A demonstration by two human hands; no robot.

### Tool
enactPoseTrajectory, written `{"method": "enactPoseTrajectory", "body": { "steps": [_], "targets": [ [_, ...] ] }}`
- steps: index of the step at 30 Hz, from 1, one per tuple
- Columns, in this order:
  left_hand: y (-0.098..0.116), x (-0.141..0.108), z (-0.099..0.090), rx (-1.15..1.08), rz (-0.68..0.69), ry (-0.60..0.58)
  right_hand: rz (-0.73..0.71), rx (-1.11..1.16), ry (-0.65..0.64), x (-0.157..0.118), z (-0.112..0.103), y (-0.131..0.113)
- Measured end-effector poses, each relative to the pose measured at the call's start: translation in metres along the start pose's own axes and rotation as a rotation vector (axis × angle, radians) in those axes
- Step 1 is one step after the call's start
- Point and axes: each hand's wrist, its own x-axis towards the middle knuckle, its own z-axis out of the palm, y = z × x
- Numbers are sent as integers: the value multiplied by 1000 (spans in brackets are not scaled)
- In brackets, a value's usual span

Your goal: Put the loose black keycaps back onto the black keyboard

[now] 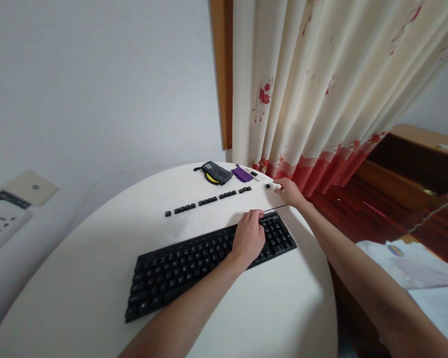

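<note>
A black keyboard (182, 266) lies at a slant on the white table (108, 258). My left hand (249, 236) rests over its right part with the fingers curled round its back edge, hiding some keys. Behind the keyboard, loose black keycaps (208, 201) form a row in small groups. Past the row's right end, a single black keycap (268, 186) sits close to my right hand (286, 190). That hand is at the table's far right edge, its fingers bent together; whatever is between the fingertips is too small to make out.
Near the table's back edge lie a dark grey pouch (217, 173) with a yellow part, a purple cloth (242, 174) and small thin tools. A patterned curtain (306, 99) hangs behind. Papers (425, 268) are at the right, and a wall socket (2, 219) is at the left.
</note>
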Motion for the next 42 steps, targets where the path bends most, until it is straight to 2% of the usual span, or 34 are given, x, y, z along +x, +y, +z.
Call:
{"method": "enactPoseTrajectory", "body": {
  "steps": [7, 12, 16, 19, 21, 24, 26, 29, 35, 42],
  "targets": [
    [1, 0, 1, 32, 2, -9, -71, -28, -80, 20, 19, -2],
    [2, -1, 1, 47, -5, -19, -99, 8, -69, 17, 20, -7],
    [3, -1, 0, 54, 0, -25, -103, 79, -51, -8, 11, -12],
    [4, 0, -1, 55, 1, -26, -98, 272, -26, -41, -2, -15],
    [4, 0, -1, 56, 4, -26, -131, 368, -54, -66, -11, -16],
    [4, 0, -1, 58, 9, -27, -151, 422, -84, -97, -19, -17],
    [4, 0, -1, 58, 14, -25, -121, 432, -58, -108, -20, -18],
    [4, -1, -2, 57, 18, -21, -112, 433, -49, -113, -21, -20],
    [4, -2, -2, 70, 21, -23, -254, 343, -98, -110, -27, -25],
    [3, -3, -1, 74, 29, -28, -253, 218, -119, -122, -28, -32]
  ]
}}
